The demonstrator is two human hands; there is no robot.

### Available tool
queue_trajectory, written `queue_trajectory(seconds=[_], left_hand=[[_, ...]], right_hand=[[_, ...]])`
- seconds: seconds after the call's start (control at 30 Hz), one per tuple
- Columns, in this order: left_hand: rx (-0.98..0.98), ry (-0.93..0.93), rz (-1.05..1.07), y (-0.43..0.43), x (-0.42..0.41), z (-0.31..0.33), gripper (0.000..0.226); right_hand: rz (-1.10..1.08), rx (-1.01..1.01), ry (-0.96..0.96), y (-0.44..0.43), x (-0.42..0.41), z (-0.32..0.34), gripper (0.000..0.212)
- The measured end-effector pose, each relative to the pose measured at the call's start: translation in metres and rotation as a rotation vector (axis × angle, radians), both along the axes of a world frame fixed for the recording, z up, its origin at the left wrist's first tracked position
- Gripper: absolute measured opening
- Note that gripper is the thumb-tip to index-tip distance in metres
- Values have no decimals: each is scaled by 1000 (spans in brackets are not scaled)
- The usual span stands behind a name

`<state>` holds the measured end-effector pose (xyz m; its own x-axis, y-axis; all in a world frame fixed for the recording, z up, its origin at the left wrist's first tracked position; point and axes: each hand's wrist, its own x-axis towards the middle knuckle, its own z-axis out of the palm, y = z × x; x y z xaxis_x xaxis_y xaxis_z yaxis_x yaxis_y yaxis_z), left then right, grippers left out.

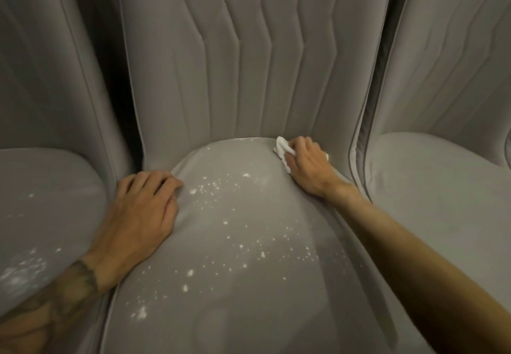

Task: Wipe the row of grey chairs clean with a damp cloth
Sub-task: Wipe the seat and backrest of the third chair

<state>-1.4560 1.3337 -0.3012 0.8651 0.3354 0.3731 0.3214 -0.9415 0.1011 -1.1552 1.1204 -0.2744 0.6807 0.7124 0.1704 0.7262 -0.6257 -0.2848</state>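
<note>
Gripping: right hand point(304, 165), fingers point(300, 143) curled round a small white cloth point(282, 147), which is bunched and pressed to the rear right of the middle chair seat point(249, 284), just below the crease under the backrest point(235, 63).

Cloth: judged light, soft and limp. It is best held wadded in the palm with a pad showing ahead of the fingers. Most of it is hidden under the hand, so its full extent cannot be told.

Left hand point(141, 207): fingers loosely bent, resting on the seat's left edge, holding nothing, well apart from the cloth.

Between the hands: white specks point(243, 245) scattered over the seat.

Beyond the left hand: left chair point(41, 182), also speckled.

Beyond the right forearm: right chair point(442, 187), cut off at the frame edge.

Chair legs and floor are not in view.
</note>
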Motion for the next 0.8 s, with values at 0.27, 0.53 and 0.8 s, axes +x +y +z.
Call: queue_trajectory(seconds=[0.27,0.53,0.8], left_hand=[[25,4,5,2,0,-4,29],[2,20,15,-2,0,-1,29],[-16,21,18,-3,0,4,28]], right_hand=[[282,12,13,-5,-7,0,25],[470,40,-22,23,-56,-11,23],[262,9,-86,41,-28,-4,24]])
